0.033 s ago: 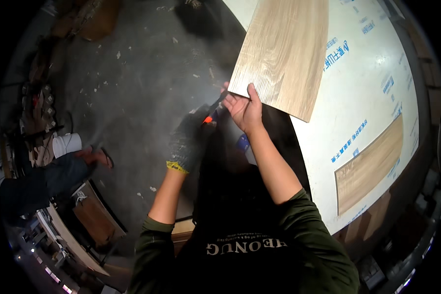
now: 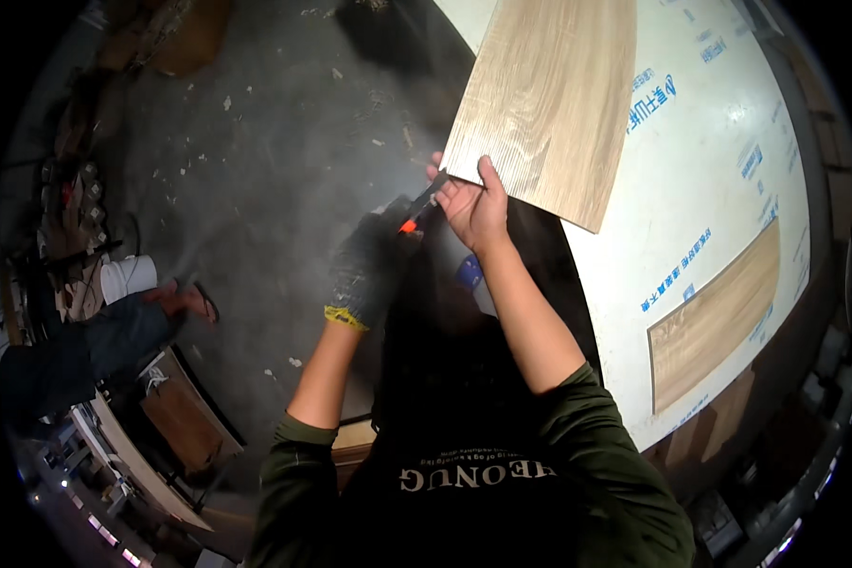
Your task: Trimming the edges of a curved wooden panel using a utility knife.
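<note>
The bare right hand (image 2: 473, 204) is gripping the near edge of a light wooden floor plank (image 2: 544, 99) lying over the white sheet (image 2: 710, 170). The dark-gloved left hand (image 2: 374, 265) is squeezing a black-and-orange knife (image 2: 417, 213) against that edge.

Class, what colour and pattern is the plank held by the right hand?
Light beige wood grain, on the plank; head view.

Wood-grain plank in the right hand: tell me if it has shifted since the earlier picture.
No. The plank sits just as before against the white sheet, its lower corner at the same spot, the right hand on its edge.
</note>
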